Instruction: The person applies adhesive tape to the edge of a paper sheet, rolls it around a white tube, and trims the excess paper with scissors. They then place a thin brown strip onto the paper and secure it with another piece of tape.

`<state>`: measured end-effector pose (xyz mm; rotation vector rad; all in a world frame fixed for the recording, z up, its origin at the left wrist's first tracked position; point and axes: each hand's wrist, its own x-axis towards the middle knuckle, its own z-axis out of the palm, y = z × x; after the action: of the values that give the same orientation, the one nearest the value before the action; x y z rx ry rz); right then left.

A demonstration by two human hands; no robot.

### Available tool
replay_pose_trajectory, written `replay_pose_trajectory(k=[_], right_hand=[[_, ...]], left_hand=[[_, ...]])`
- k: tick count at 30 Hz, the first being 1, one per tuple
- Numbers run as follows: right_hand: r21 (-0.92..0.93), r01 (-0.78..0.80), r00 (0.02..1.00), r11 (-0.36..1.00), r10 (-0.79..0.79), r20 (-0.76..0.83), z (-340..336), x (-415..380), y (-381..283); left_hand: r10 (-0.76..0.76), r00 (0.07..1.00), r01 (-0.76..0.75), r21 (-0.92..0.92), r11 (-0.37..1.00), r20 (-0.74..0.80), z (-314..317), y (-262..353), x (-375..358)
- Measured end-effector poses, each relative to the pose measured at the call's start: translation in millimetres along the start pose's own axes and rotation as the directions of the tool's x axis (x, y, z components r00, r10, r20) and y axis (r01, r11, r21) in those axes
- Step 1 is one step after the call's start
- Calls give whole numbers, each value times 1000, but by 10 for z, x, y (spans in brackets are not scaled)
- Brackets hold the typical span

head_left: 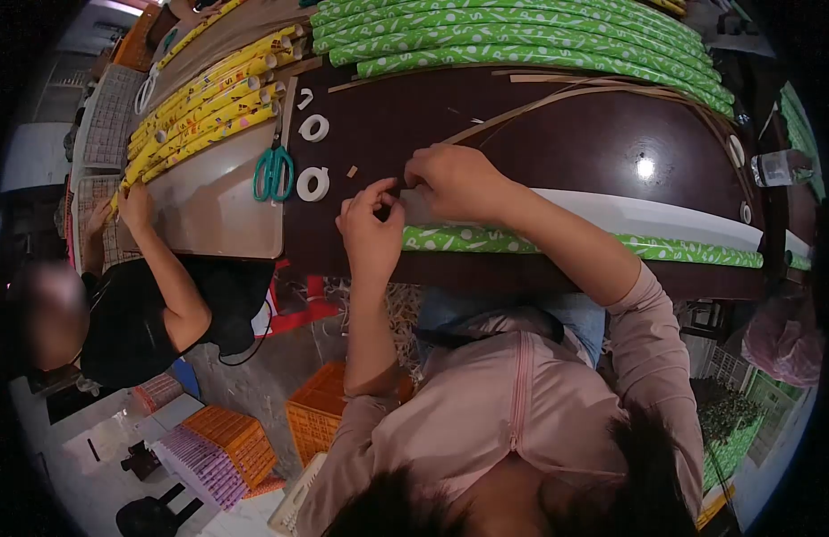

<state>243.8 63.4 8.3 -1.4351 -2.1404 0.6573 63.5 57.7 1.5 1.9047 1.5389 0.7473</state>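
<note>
A roll of green patterned wrapping paper [486, 240] lies along the table edge in front of me, its white inner side [611, 210] partly unrolled. At the left end of this paper, my left hand [370, 219] has thumb and index finger bent together in a pinch; anything between them is too small to make out. My right hand [455, 182] is just beside it, fingers curled down over the paper's end. Its fingertips are partly hidden. Left of my hands lie two white tape rolls [313, 183] and teal-handled scissors [273, 172].
Green wrapping rolls [522, 40] are stacked at the back, with yellow rolls [209, 107] at the left. Brown strips [540, 98] curve across the dark table [370, 116]. Another person [164, 295] handles a yellow roll. An orange crate [316, 412] stands on the floor.
</note>
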Motion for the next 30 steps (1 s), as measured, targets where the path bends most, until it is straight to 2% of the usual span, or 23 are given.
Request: replay_pose_trajectory(k=[3, 6, 9, 11, 13, 18, 20, 27, 29, 30], right_hand=[[21, -31, 999, 999, 30, 33, -71, 6, -69], [26, -50, 997, 998, 49, 58, -67, 4, -57], [33, -42, 998, 999, 41, 41, -44, 2, -41], [36, -46, 999, 998, 45, 30, -26, -3, -30], [16, 11, 999, 1000, -11, -31, 3, -4, -14], [6, 39, 999, 999, -39, -28, 7, -9, -15], [7, 39, 999, 999, -39, -35, 11, -7, -22], [-9, 54, 996, 999, -54, -71, 11, -10, -43], [5, 41, 996, 999, -40, -82, 10, -8, -55], [45, 10, 997, 999, -6, -82, -3, -10, -69]], left_hand=[[-33, 999, 32, 43, 999, 14, -21, 8, 5], [42, 999, -42, 35, 999, -25, -18, -14, 16], [21, 999, -23, -51, 998, -30, -37, 29, 21], [-56, 998, 52, -112, 992, -27, -24, 6, 13], [-60, 998, 56, -133, 990, -26, -12, -17, 21], [-65, 998, 61, -185, 981, -12, -16, -55, 25], [-28, 1000, 27, -89, 996, -7, -47, -14, 21], [-18, 999, 21, -113, 993, 33, -71, -8, 20], [12, 1000, -11, 57, 998, -25, -50, -9, 21], [12, 1000, -11, 56, 998, -25, -51, -1, 27]])
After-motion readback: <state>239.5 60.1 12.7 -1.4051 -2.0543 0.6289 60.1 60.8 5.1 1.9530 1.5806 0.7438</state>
